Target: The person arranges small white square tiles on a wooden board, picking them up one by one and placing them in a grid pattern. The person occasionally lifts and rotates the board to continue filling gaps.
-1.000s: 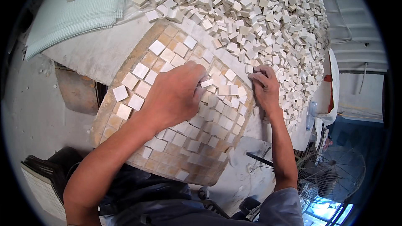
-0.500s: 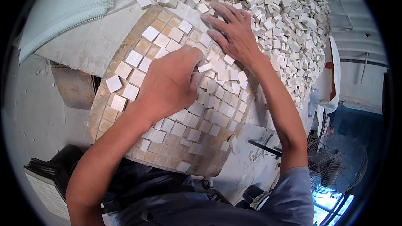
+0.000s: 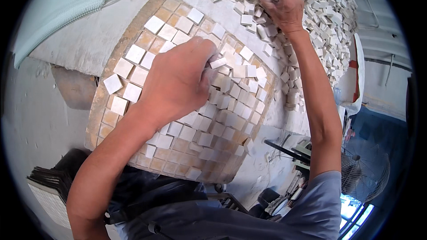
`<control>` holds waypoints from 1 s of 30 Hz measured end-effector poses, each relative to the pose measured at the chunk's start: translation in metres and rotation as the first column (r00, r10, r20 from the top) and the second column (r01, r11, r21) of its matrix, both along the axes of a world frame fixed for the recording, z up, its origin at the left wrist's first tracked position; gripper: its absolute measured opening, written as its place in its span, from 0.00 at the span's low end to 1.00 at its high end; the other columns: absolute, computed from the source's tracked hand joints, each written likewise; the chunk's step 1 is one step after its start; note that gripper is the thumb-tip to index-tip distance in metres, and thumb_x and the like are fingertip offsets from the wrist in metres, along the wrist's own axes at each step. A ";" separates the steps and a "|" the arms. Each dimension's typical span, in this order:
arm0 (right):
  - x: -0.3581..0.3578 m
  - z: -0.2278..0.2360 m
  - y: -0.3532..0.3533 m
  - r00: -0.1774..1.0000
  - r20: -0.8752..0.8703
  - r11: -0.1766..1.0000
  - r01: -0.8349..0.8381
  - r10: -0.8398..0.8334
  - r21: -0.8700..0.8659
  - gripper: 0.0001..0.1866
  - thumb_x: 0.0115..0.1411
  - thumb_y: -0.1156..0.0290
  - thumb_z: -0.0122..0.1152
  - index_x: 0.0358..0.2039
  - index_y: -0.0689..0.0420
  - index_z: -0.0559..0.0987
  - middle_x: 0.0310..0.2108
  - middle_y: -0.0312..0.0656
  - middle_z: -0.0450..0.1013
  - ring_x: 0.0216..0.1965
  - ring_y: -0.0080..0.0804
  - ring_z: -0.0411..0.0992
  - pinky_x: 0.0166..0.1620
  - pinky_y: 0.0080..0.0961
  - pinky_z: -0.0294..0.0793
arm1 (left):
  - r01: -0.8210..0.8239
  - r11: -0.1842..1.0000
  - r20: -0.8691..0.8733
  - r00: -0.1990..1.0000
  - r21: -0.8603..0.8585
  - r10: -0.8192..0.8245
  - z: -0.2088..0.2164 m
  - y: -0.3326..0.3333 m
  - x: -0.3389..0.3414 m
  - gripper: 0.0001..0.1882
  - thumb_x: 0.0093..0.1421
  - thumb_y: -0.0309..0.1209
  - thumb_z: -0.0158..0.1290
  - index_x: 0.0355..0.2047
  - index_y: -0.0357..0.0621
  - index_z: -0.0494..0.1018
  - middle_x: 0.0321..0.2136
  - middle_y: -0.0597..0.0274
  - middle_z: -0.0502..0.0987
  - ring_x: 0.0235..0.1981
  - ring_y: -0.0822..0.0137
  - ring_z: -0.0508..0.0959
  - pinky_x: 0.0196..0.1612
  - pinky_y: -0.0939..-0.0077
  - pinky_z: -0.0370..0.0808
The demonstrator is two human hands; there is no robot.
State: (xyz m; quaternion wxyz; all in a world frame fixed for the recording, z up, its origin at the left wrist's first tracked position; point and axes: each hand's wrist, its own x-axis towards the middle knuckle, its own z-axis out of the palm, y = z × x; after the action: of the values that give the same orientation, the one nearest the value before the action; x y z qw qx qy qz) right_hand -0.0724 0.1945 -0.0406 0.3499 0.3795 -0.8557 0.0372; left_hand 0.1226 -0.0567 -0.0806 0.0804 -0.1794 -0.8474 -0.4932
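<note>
A brown gridded tray (image 3: 130, 29) lies in front of me, with small white square tiles over part of it. Some of its tan cells are bare, and several tiles sit loose or tilted on top. My left hand (image 3: 180, 78) is closed above the middle of the tray, a small white tile (image 3: 218, 63) pinched at its fingertips. Off the tray's far right corner, my right hand (image 3: 285, 9) is at the edge of a big heap of white tiles (image 3: 329, 26). Its fingers curl inward among the tiles; what they grip, if anything, is not clear.
Pale mesh sheets (image 3: 66, 11) are stacked at the far left of the whitish worktop (image 3: 66, 46). A stack of tiled sheets (image 3: 51, 195) stands at lower left. A wire-caged fan (image 3: 364, 171) is at the right, and a dark bar (image 3: 284, 149) juts out near the tray.
My right hand has moved from the tray's far edge up and right to the tile heap, its fingers curling in. My left hand keeps its pinch on the tile over the tray.
</note>
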 end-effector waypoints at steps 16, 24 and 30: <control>0.090 0.021 0.059 0.936 0.345 0.986 0.120 -0.072 -0.119 0.14 0.57 0.75 0.69 0.45 0.50 0.84 0.47 0.40 0.78 0.46 0.34 0.77 0.46 0.30 0.78 | 0.024 1.000 -0.012 1.000 0.017 -0.024 0.000 0.003 -0.001 0.12 0.56 0.23 0.61 0.39 0.41 0.71 0.28 0.54 0.73 0.26 0.57 0.75 0.32 0.66 0.73; 0.111 -0.021 0.053 0.872 0.488 0.996 -0.025 -0.020 0.084 0.10 0.56 0.78 0.65 0.39 0.54 0.81 0.45 0.40 0.76 0.45 0.43 0.75 0.47 0.35 0.77 | -0.004 0.999 -0.061 0.998 0.041 0.006 -0.004 0.005 -0.001 0.12 0.56 0.24 0.62 0.38 0.41 0.71 0.27 0.55 0.73 0.26 0.57 0.75 0.32 0.67 0.73; 0.105 -0.014 0.091 0.904 0.417 0.995 0.071 -0.093 0.068 0.06 0.59 0.74 0.67 0.37 0.58 0.83 0.43 0.43 0.78 0.43 0.44 0.76 0.46 0.34 0.76 | 0.001 1.000 -0.003 1.000 0.006 -0.001 0.001 0.003 -0.002 0.11 0.57 0.25 0.62 0.36 0.42 0.71 0.28 0.55 0.74 0.28 0.54 0.76 0.34 0.65 0.73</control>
State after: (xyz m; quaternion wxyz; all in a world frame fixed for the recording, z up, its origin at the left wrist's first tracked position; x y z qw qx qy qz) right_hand 0.0325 0.2857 -0.0549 0.1494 0.3353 -0.9266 0.0814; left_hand 0.1211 -0.0536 -0.0800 0.0820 -0.1803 -0.8457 -0.4955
